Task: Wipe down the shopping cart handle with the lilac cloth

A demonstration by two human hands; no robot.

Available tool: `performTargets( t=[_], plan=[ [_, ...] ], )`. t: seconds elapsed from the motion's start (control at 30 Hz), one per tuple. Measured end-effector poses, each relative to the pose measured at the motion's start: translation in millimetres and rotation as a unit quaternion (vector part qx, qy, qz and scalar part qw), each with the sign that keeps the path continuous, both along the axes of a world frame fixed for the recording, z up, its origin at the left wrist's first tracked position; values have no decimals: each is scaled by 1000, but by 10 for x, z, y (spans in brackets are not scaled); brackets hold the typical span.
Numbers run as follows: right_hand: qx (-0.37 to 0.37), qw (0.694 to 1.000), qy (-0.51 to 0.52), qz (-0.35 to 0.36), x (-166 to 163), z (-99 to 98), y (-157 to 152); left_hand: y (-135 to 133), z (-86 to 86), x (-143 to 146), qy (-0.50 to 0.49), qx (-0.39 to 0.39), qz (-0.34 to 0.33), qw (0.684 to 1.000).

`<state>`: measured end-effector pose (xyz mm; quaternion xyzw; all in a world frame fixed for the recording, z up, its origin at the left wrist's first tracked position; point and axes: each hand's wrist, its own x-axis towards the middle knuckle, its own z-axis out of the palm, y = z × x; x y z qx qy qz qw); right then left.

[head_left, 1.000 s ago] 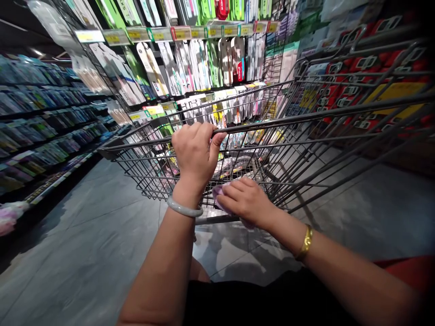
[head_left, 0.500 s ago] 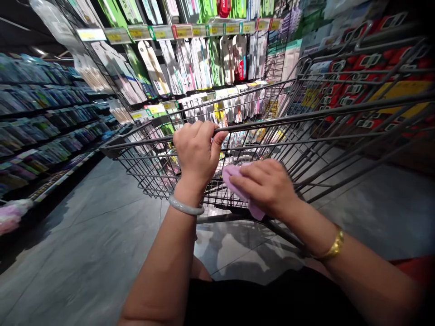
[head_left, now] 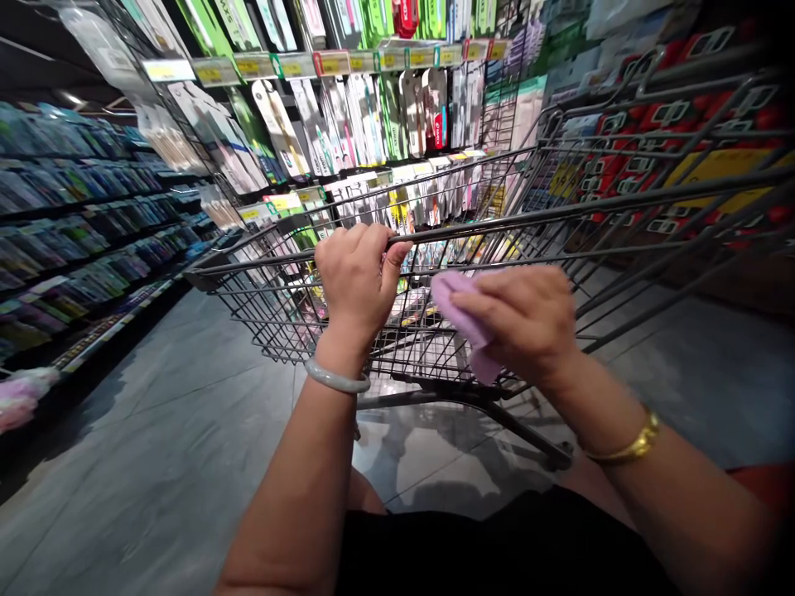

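Observation:
A dark wire shopping cart (head_left: 291, 319) stands side-on in front of me. My left hand (head_left: 355, 269) is wrapped over the cart's near top rail, thumb towards the right; a pale grey bangle sits on that wrist. To its right, my right hand (head_left: 525, 319) grips a folded purple cloth (head_left: 463, 310), which hangs loosely below the fingers beside the cart's near wire side. Whether the cloth touches the wires I cannot tell. On the right wrist is a gold bracelet (head_left: 627, 443). The right fingers are slightly blurred.
Beyond the cart, a display rack (head_left: 335, 62) holds several rows of packaged goods. Long stocked shelves (head_left: 80, 215) run along the left. Red packages (head_left: 658, 124) with yellow signs hang at the right. Grey tiled floor (head_left: 155, 447) lies around the cart.
My right hand has moved right and slightly up along the cart's side, carrying the purple cloth. My left hand keeps its grip on the rail.

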<state>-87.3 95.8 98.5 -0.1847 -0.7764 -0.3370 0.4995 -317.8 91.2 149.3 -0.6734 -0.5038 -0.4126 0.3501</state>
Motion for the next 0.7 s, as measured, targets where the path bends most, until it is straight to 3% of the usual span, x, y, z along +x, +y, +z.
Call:
performTargets(
  t=[0.17,0.4,0.57,0.7],
  plan=[
    [-10,994,109,-4,225,183,23,-4,-1,-6,5,1,4,1000],
    [-5,999,-45,-5,20,76,11,-7,11,5,1,-3,2,1000],
    [51,992,118,5,319,282,-5,-7,6,-3,1,-4,3,1000],
    [-11,983,178,-48,480,346,-2,2,0,-8,-2,-2,0,1000]
  ],
)
